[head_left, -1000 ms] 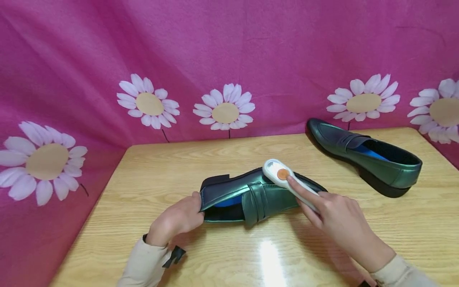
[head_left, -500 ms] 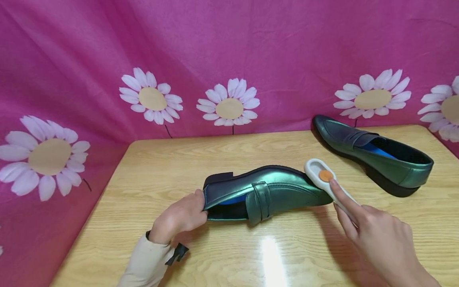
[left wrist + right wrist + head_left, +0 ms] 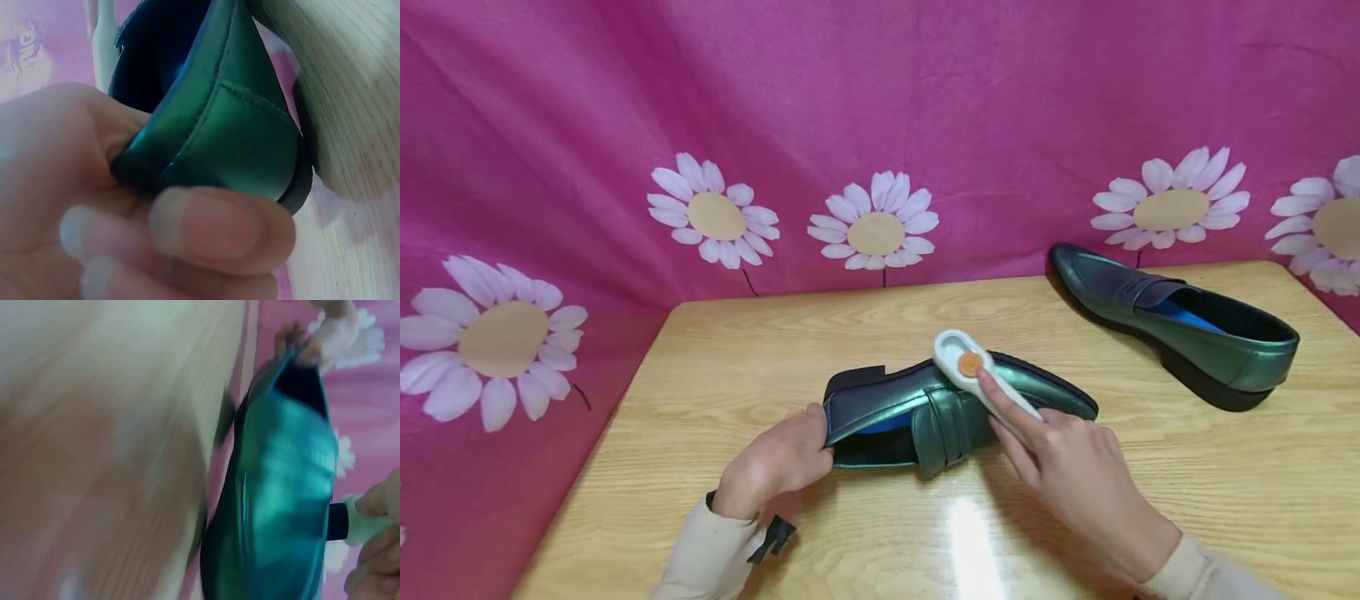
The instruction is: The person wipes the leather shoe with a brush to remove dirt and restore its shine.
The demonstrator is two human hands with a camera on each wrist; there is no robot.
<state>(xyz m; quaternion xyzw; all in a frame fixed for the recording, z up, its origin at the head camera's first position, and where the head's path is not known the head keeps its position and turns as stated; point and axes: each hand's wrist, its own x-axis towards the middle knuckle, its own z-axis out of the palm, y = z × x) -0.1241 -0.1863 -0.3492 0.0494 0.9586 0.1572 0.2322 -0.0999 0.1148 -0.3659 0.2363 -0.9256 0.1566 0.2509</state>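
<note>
A dark green metallic loafer [image 3: 945, 429] lies tilted over the table, its opening toward me and its toe to the right. My left hand [image 3: 778, 454] grips its heel end; the left wrist view shows the thumb and fingers around the heel [image 3: 250, 140]. My right hand [image 3: 1078, 479] holds a white shoe brush [image 3: 953, 350] by its handle. The index finger rests on the brush's orange button [image 3: 970, 364]. In the right wrist view, the brush's black underside [image 3: 337, 521] is at the loafer's upper; bristle detail is too blurred to tell.
The second loafer [image 3: 1172, 321] stands on its sole at the back right of the wooden table [image 3: 752, 350]. A pink cloth [image 3: 880, 83] with white daisies hangs behind the table and along its left side.
The brush first slid right to the toe, then came back left to the loafer's side near the strap. My left hand keeps hold of the heel; the loafer has hardly moved.
</note>
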